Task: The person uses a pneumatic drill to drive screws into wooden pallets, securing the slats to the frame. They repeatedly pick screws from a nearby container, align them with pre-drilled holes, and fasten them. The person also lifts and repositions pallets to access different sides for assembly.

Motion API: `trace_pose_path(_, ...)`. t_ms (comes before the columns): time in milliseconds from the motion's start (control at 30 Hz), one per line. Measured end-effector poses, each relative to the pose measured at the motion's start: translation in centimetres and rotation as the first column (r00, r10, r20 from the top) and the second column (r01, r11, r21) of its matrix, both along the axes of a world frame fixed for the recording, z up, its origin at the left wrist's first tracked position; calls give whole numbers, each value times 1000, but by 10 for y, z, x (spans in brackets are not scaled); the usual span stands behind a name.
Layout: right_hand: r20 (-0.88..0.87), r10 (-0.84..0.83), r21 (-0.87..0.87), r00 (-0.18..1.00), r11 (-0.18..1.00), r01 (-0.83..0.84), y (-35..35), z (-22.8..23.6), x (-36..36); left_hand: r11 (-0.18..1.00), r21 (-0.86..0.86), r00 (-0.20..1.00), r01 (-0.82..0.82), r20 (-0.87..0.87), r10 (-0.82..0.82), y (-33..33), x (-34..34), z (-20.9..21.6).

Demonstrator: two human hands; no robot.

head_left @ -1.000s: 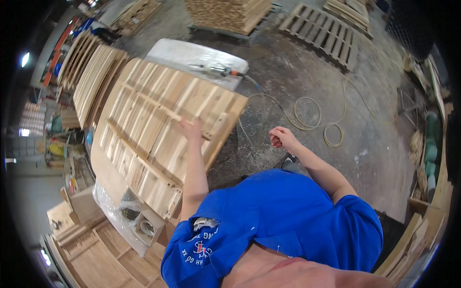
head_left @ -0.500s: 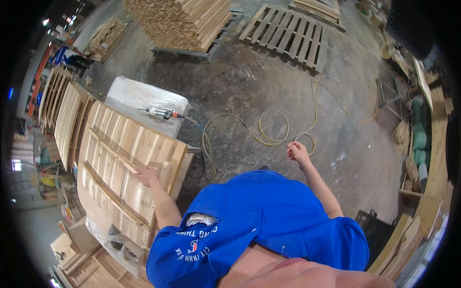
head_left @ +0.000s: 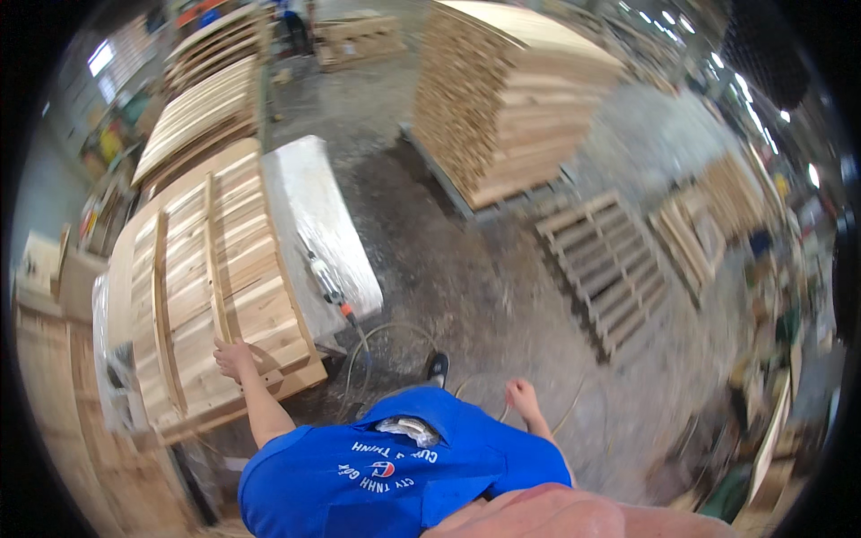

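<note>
My left hand [head_left: 235, 360] is at the near end of a wooden batten [head_left: 213, 260], its fingers curled on it. That batten lies lengthwise on a broad panel of joined boards [head_left: 188, 296], with a second batten [head_left: 161, 314] roughly parallel on its left. Hanging low on my right, away from the panel, my right hand [head_left: 520, 396] is closed; whatever it may hold is hidden. A power driver [head_left: 325, 280] with a hose lies on a plastic-wrapped white block [head_left: 314, 197] beside the panel.
Ahead stands a tall stack of boards [head_left: 502, 108] on a pallet. Right of it lies an empty slatted pallet [head_left: 605, 278]. The yellowish hose [head_left: 395, 327] loops over the floor near my shoe [head_left: 438, 368]. More stacked panels [head_left: 202, 112] stand beyond the work panel.
The view has swung to the right, bringing the board stack toward the middle. My left hand stays at the batten's near end. My right hand has dropped closer to my body.
</note>
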State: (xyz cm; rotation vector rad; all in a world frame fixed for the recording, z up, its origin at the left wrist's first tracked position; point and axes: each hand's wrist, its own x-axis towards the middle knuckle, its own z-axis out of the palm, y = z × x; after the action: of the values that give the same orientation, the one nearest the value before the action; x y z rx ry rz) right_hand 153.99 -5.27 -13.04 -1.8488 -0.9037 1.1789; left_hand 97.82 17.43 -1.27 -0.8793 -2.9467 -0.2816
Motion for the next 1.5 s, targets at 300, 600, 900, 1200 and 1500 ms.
trace_pose_path(300,325,-174,-472,930,822,319,103,-52,170,940,-174,953,-293,32,303,84,46,26)
trace_pose_path(600,438,268,-323,858,938,-128,348,-70,227,872,-154,882,-465,-1,471,190,115,43)
trace_pose_path(900,128,203,-177,971,968,-180,681,35,289,873,485,992,50,79,-100,391,239,5)
trace_pose_path(1200,223,593,259,774,729,-633,969,23,162,823,568,750,-35,559,-354,500,308,-36)
trace_pose_path(1500,97,943,173,320,300,-938,1079,52,-98,731,566,693,-382,698,-178,573,231,-72)
